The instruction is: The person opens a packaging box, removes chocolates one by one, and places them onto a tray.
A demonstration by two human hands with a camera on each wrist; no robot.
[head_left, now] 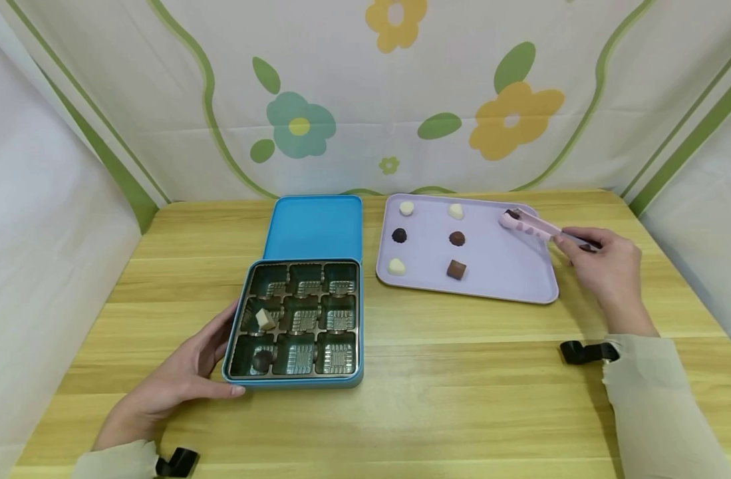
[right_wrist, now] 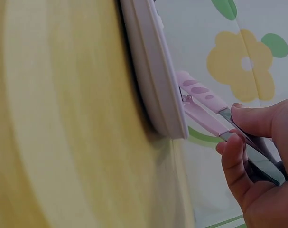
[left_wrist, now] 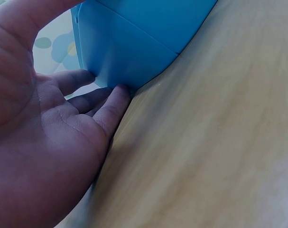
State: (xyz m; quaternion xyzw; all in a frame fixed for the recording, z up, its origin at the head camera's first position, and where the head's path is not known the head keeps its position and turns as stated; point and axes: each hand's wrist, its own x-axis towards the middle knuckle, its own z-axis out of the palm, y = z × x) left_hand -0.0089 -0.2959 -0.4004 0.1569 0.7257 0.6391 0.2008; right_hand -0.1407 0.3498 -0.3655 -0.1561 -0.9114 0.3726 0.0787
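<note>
My left hand (head_left: 176,379) holds the near left corner of a blue tin (head_left: 341,384); the thumb lies along its front and the fingers touch its left side. In the tin's divided insert (head_left: 280,334), a white chocolate (head_left: 265,319) sits in the middle-left compartment and a dark round chocolate (head_left: 262,360) in the near-left one. My right hand (head_left: 615,274) pinches pink-tipped tongs (head_left: 535,227) between thumb and fingers. Their tips are around a dark chocolate (head_left: 512,213) at the right of the lilac tray (head_left: 503,269). In the right wrist view the tray's rim hides that chocolate.
Several chocolates stand in two columns on the tray's left and middle, among them a brown square (head_left: 456,269) and a white heart (head_left: 396,267). Behind the tin lies its blue lid (head_left: 314,226). A patterned cloth (head_left: 353,80) rises at the wooden table's (head_left: 437,399) back edge.
</note>
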